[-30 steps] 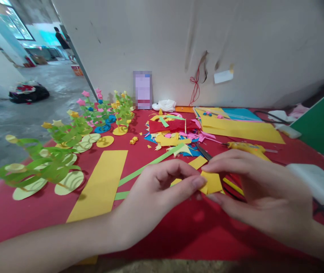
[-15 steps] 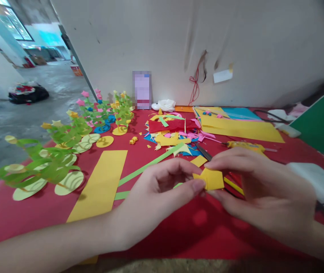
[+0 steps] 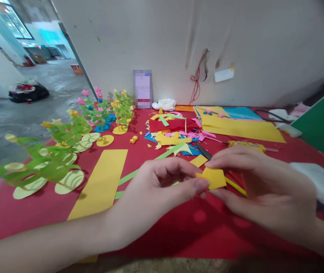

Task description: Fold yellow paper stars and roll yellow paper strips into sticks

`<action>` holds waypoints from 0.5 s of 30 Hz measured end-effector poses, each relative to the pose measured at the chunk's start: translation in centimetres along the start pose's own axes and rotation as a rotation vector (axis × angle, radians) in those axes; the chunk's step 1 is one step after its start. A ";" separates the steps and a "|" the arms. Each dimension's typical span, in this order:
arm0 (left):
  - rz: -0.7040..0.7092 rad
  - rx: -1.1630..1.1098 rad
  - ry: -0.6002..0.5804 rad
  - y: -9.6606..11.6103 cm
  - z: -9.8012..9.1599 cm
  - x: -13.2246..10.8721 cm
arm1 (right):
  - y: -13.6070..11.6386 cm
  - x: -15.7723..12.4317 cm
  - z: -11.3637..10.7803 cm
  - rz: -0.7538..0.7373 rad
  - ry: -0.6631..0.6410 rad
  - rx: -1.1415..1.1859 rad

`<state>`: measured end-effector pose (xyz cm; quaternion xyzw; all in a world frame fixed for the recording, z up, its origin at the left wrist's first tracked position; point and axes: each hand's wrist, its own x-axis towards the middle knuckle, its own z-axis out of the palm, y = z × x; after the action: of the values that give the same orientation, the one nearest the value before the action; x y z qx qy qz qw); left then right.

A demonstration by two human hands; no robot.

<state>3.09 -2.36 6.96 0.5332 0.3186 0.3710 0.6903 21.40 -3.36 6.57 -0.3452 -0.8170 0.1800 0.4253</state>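
Observation:
Between my hands is a small folded yellow paper pentagon (image 3: 216, 179), flat, with a short end sticking out at its left. My left hand (image 3: 170, 185) pinches that left side between thumb and fingers. From the right, my right hand (image 3: 261, 189) has its index finger at the top edge and its thumb at the bottom edge. A yellow strip (image 3: 236, 186) shows behind the pentagon by my right palm; whether it joins the pentagon I cannot tell. Under my left hand lie light green paper strips (image 3: 128, 177), and a small yellow paper piece (image 3: 198, 161) lies just beyond my fingers.
Paper plants with star tops (image 3: 45, 163) stand along the left. A long yellow sheet (image 3: 105, 174) lies beside my left arm. Paper scraps (image 3: 173, 132) are heaped mid-table, with scissors (image 3: 204, 151) nearby. A yellow glue gun (image 3: 246, 146) and yellow sheets (image 3: 241, 129) lie at right.
My left thumb has slid slightly right over the pentagon's left part. Both hands keep hold of the pentagon, which has shifted a little to the right.

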 end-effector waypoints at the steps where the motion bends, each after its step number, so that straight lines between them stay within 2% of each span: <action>1: -0.011 -0.007 -0.016 0.1 -0.1 0.0 | 0.1 0.0 -0.1 0.007 -0.004 0.010; 4: -0.036 -0.026 -0.070 0.3 -0.4 0.1 | 0.1 0.1 -0.3 -0.024 -0.017 0.023; 9: -0.077 0.017 -0.139 0.6 -0.9 0.2 | -0.4 0.6 -1.0 -0.041 -0.116 -0.073; 15: -0.145 0.056 -0.150 0.5 -1.4 0.3 | -0.7 1.1 -1.2 -0.079 -0.175 -0.125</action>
<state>2.02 -1.30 7.14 0.5539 0.3143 0.2701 0.7222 21.64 -3.07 8.25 -0.3217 -0.8737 0.1412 0.3365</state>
